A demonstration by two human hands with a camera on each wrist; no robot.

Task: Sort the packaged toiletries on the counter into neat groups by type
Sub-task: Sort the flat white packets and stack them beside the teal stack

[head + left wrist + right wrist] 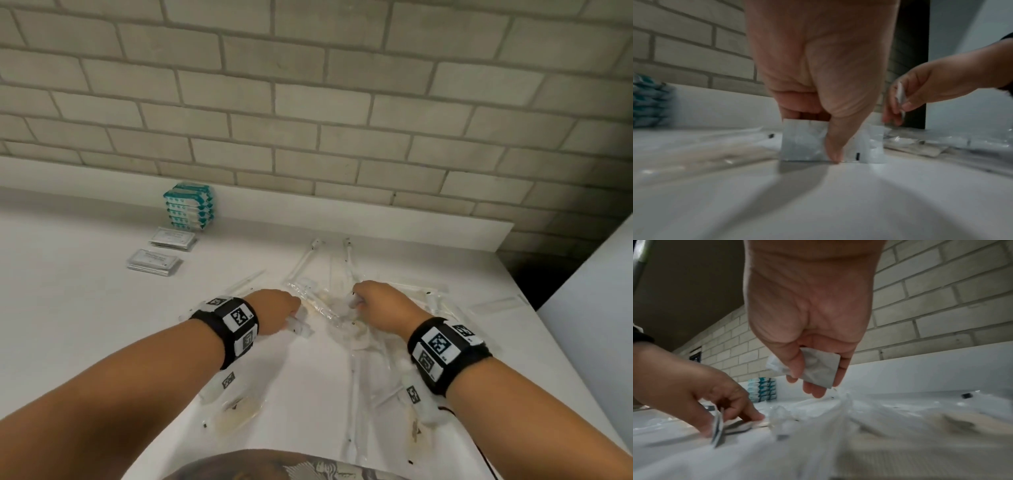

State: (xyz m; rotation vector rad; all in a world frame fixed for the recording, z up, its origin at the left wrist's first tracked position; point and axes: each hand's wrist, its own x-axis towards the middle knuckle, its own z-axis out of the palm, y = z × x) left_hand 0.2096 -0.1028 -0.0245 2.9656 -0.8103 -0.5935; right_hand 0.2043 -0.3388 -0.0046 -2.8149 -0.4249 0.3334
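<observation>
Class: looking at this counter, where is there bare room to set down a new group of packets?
Bare counter lies left of the two sachet piles, and between those and the left hand. Around both hands, clear-wrapped packets crowd the surface.

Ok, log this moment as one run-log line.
left hand: pinches small white packet on counter | right hand: holds white sachet | teal stack: sorted

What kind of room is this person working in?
Probably a housekeeping or hotel supply room. A plain white counter stands against a painted brick wall, with stacked teal packets and loose clear-wrapped toiletries, like guest amenities.
</observation>
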